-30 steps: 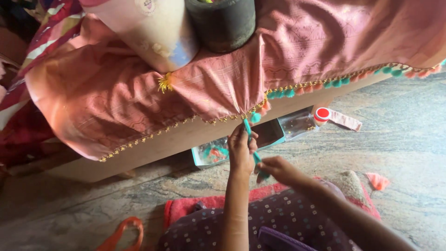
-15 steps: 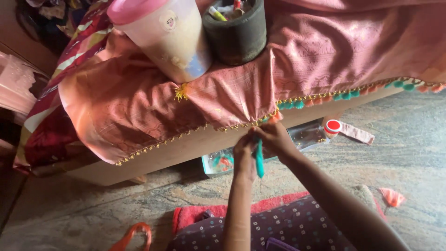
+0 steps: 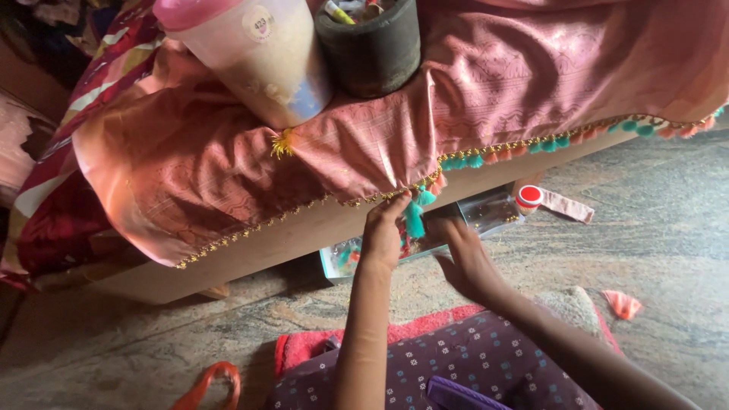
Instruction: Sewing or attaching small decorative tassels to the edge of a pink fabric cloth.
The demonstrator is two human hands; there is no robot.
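A pink patterned cloth [image 3: 364, 144] with a gold beaded hem lies draped over a low wooden board [image 3: 304, 235]. Teal and orange tassels [image 3: 531, 146] run along the hem. My left hand [image 3: 382, 231] pinches the hem where a teal tassel [image 3: 414, 220] hangs. Just to its right, my right hand [image 3: 465, 258] sits lower with fingers partly spread; I cannot tell if it holds anything.
A cloudy plastic jar [image 3: 254, 57] with a pink lid and a dark round pot [image 3: 370, 42] of tools stand on the cloth. A clear box [image 3: 486, 216] of beads and a red-capped tube [image 3: 547, 201] lie on the stone floor [image 3: 668, 228]. An orange scrap [image 3: 623, 304] lies at right.
The view has shifted down and left. My right hand, which held a teal tool at the hem beside the left hand, has dropped away to the right; the left hand stays on the hem.
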